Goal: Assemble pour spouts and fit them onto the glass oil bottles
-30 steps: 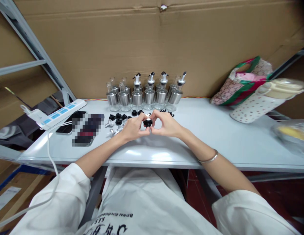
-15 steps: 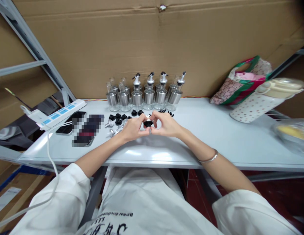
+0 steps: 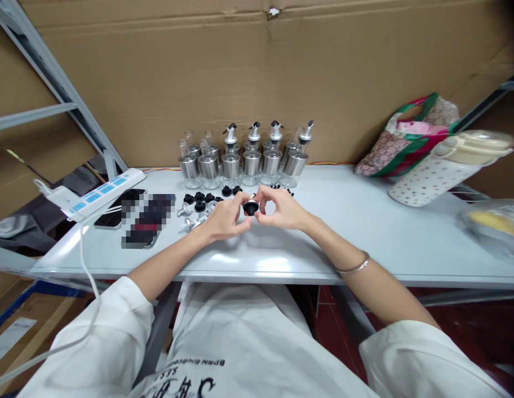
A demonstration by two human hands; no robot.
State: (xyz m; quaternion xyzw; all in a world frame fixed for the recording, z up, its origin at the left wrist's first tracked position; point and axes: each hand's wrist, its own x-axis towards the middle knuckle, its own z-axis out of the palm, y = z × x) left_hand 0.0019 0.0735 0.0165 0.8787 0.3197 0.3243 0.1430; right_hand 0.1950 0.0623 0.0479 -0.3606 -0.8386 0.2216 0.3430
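Observation:
Between my left hand (image 3: 227, 215) and my right hand (image 3: 282, 209) is a pourer spout (image 3: 251, 207) with a black ribbed stopper, its stopper end facing me. Fingers of both hands close around its rim from either side, above the table. Left of my left hand lie several black stoppers (image 3: 199, 198) and several silver spout pieces (image 3: 189, 224). Small black caps (image 3: 288, 192) lie behind my right hand, partly hidden by it. Behind these stand rows of glass and steel bottles (image 3: 251, 163); several at the front carry pourer spouts (image 3: 276, 130).
On the left of the table (image 3: 365, 237) are a power strip (image 3: 103, 193), a phone (image 3: 151, 221) and a white cable. A polka-dot flask (image 3: 435, 174), a patterned bag (image 3: 400, 143) and a plastic-wrapped bowl (image 3: 495, 226) are on the right. Cardboard (image 3: 178, 66) stands behind.
The spout has tilted slightly in my fingers, so more of the silver rim above the black stopper shows. My left thumb has drawn back a little from the right one.

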